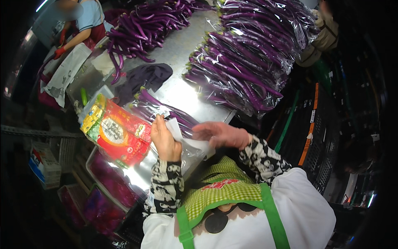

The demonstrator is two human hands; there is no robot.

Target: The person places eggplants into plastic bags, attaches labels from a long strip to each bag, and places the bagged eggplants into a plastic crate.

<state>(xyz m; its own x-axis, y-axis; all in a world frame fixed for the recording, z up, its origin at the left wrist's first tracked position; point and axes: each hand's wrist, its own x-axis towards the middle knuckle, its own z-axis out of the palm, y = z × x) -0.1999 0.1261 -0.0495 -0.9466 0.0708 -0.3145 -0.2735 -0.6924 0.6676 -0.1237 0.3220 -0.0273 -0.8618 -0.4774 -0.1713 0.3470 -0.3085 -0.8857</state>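
My left hand (166, 143) is closed in a pinch, its fingertips at a small white paper slip (162, 111). Beside that hand a larger white sheet (174, 129) stands up. Under both lies a clear plastic bag of long purple eggplants (155, 100), flat on the metal table near me. To its right my right hand (224, 135) reaches over the bag's lower end, slightly blurred, fingers stretched out. Left of my left hand rests a red, yellow and green printed plastic package (118, 130).
Bagged eggplants (244, 62) are piled at the right of the metal table (176, 81); loose eggplants (145, 29) lie at the far left. A dark cloth (145, 76) sits between. Black crates (315, 137) stand at right. A co-worker in red gloves (59, 52) is at far left.
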